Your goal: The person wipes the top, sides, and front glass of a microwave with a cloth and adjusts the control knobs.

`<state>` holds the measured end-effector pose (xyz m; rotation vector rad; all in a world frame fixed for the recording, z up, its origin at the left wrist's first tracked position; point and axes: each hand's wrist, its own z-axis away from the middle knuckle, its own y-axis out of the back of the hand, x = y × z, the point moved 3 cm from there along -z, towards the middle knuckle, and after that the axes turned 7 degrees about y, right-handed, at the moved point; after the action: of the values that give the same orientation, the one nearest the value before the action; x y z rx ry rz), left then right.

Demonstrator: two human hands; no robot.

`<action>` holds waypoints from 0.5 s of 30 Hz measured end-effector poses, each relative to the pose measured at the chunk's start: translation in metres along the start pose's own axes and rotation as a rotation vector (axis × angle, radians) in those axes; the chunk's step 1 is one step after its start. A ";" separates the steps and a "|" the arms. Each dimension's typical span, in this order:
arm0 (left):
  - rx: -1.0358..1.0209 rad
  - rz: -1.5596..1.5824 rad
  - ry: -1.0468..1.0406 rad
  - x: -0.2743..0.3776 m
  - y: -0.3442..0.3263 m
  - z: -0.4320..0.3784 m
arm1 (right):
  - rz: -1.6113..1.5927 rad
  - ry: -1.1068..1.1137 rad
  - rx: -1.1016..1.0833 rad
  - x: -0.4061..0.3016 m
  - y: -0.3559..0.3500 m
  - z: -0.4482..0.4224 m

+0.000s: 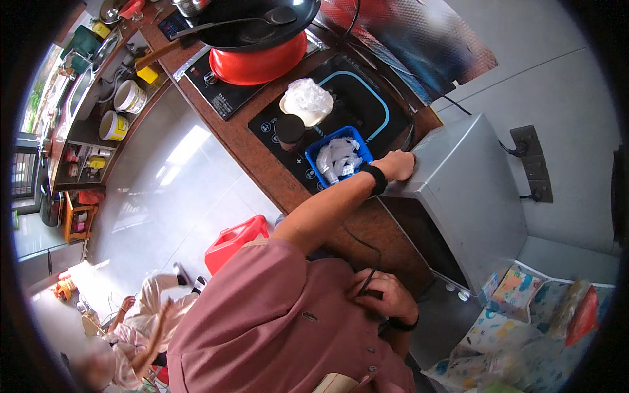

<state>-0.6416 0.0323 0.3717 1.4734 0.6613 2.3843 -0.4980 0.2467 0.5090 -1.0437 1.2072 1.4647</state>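
Observation:
My left hand (399, 165), with a black band at the wrist, is curled against the near top edge of a silver countertop oven or microwave (462, 162); its fingertips are hidden. Close to my chest, my right hand (385, 294) has its fingers closed around a thin black cable (368, 245) that runs over the brown countertop. Beside my left wrist, a blue plastic basket (308, 159) holds crumpled clear plastic. A dark-lidded jar (290, 128) and a pale bowl with plastic wrap (307, 100) stand by it on a black induction cooktop (344, 73).
A black wok (226, 37) with a spatula rests on a red ring stand (260, 61). Wall sockets (531, 164) hold plugs right of the appliance. A red jerrycan (231, 245) stands on the floor. Another person (147, 324) sits at lower left. A patterned cloth (501, 334) lies lower right.

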 end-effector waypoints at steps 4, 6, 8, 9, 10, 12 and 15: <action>-0.025 -0.052 -0.034 -0.019 -0.011 0.027 | 0.006 0.037 -0.001 -0.001 -0.011 0.006; 0.105 -0.091 -0.112 -0.029 -0.023 0.041 | -0.013 0.034 -0.008 -0.006 -0.014 0.005; 0.144 -0.049 -0.091 -0.041 -0.031 0.055 | -0.014 0.054 -0.035 -0.009 -0.015 0.000; 0.172 -0.006 -0.089 -0.045 -0.035 0.059 | -0.006 0.065 -0.043 -0.011 -0.016 -0.002; 0.150 -0.059 -0.127 -0.049 -0.039 0.064 | -0.006 0.066 -0.043 -0.011 -0.017 -0.003; 0.173 -0.050 -0.170 -0.059 -0.043 0.081 | -0.014 0.085 -0.054 -0.014 -0.021 -0.006; 0.199 -0.051 -0.196 -0.071 -0.048 0.106 | -0.018 0.083 -0.062 -0.012 -0.024 -0.005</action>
<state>-0.5159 0.0683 0.3331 1.7202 0.8955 2.1513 -0.4720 0.2423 0.5160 -1.1644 1.2133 1.4654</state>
